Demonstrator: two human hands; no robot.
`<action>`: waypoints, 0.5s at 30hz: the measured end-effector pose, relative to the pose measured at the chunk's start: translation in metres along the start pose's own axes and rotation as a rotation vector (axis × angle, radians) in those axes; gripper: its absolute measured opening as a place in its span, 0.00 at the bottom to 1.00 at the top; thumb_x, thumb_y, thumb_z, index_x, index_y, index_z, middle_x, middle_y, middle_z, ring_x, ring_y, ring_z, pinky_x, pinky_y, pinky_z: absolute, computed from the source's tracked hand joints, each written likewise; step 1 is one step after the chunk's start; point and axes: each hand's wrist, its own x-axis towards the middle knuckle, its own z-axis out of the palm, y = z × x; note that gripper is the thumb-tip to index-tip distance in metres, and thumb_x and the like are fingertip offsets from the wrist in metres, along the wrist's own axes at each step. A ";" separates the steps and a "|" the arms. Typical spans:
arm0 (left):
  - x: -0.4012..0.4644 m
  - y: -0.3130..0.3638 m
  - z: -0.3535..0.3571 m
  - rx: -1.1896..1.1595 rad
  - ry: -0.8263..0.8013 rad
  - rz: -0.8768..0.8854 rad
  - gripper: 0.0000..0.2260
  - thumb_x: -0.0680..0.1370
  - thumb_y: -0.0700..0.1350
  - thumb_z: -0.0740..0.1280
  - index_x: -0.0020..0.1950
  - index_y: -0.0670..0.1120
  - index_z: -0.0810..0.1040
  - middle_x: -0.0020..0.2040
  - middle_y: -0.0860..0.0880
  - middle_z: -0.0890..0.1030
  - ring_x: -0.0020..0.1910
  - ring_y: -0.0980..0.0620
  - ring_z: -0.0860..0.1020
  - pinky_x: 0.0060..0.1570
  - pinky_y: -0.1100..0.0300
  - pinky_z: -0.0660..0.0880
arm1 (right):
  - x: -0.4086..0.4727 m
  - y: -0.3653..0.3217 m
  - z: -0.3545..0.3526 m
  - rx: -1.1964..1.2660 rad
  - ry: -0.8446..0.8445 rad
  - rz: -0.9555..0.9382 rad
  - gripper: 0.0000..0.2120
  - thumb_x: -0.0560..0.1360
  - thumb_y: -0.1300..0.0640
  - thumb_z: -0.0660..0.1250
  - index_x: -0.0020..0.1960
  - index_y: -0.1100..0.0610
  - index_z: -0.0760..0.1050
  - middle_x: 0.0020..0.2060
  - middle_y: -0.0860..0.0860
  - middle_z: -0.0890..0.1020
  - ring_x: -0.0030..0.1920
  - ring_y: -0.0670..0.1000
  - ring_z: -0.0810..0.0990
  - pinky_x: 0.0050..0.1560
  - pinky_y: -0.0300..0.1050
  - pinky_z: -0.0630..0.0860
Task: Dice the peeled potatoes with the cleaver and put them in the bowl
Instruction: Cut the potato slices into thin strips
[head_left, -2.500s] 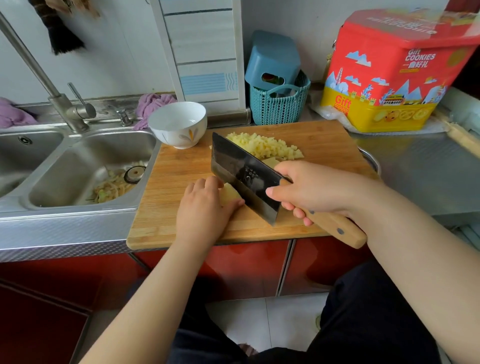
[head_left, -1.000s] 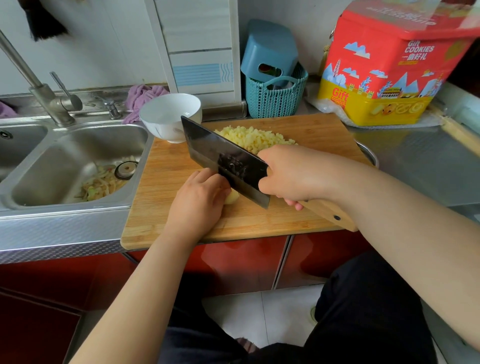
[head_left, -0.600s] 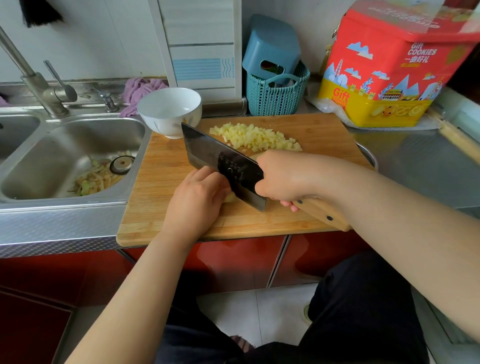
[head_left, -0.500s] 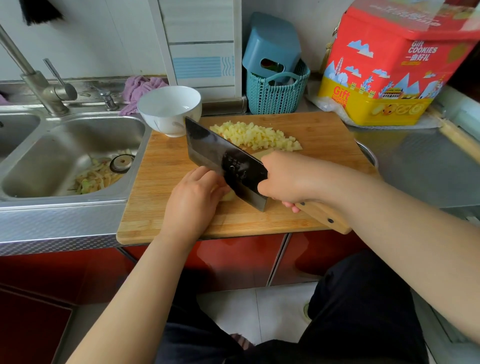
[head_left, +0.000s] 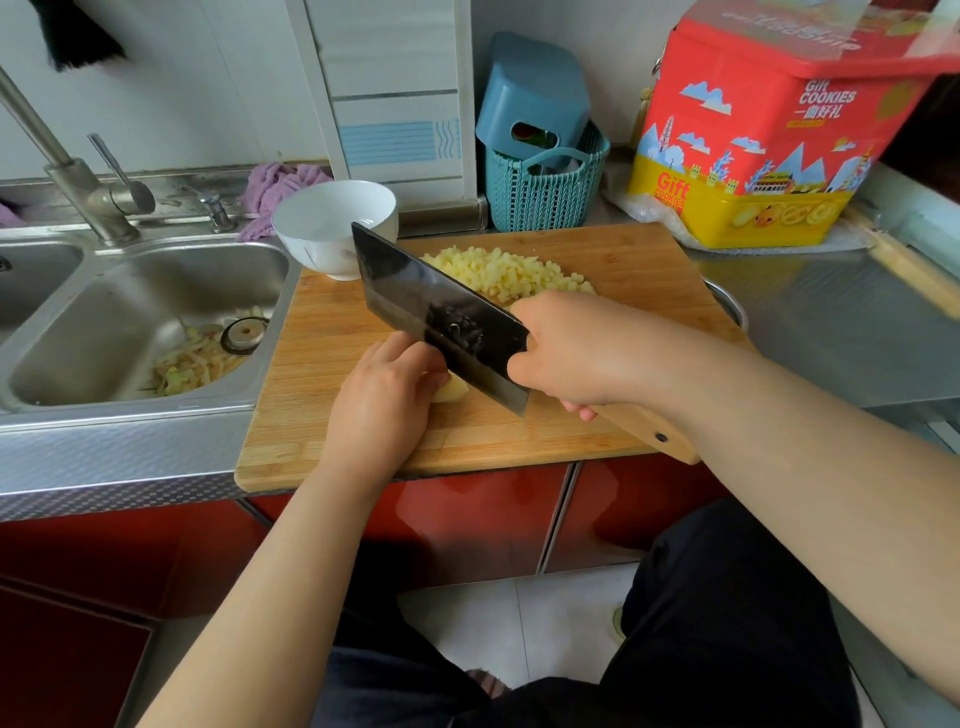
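With the left hand (head_left: 382, 400) curled over the potato piece (head_left: 453, 388), knuckles should guide the cleaver (head_left: 441, 319) gripped by the right hand (head_left: 576, 353), fingertips tucked.

Pale yellow potato dice (head_left: 511, 274) on a tan striped-grain board (head_left: 634, 260); white bowl (head_left: 332, 228); teal woven-pattern basket (head_left: 545, 197); red-and-yellow cookie tin (head_left: 769, 145); dark, possibly mottled, cleaver (head_left: 436, 317).

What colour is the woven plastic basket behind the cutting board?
Teal woven plastic basket; head view, the only one.
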 end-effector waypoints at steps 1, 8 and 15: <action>0.000 0.000 0.000 -0.002 -0.001 -0.001 0.01 0.76 0.40 0.69 0.46 0.43 0.79 0.47 0.47 0.78 0.46 0.44 0.76 0.39 0.54 0.72 | 0.000 -0.002 -0.001 0.003 -0.004 -0.004 0.04 0.80 0.59 0.58 0.52 0.52 0.63 0.28 0.55 0.79 0.17 0.45 0.73 0.21 0.36 0.69; 0.001 -0.001 0.000 -0.017 0.004 0.016 0.02 0.75 0.39 0.71 0.46 0.43 0.80 0.45 0.47 0.78 0.44 0.43 0.77 0.39 0.51 0.75 | 0.009 -0.010 -0.004 -0.026 -0.076 0.052 0.05 0.79 0.62 0.57 0.45 0.58 0.64 0.27 0.57 0.78 0.18 0.49 0.73 0.21 0.36 0.69; 0.000 -0.001 -0.002 -0.003 0.016 0.025 0.02 0.74 0.40 0.71 0.45 0.42 0.80 0.45 0.47 0.79 0.44 0.43 0.77 0.39 0.54 0.72 | 0.020 -0.011 0.006 -0.020 -0.123 0.092 0.10 0.80 0.62 0.56 0.40 0.58 0.64 0.26 0.57 0.76 0.19 0.50 0.72 0.22 0.37 0.70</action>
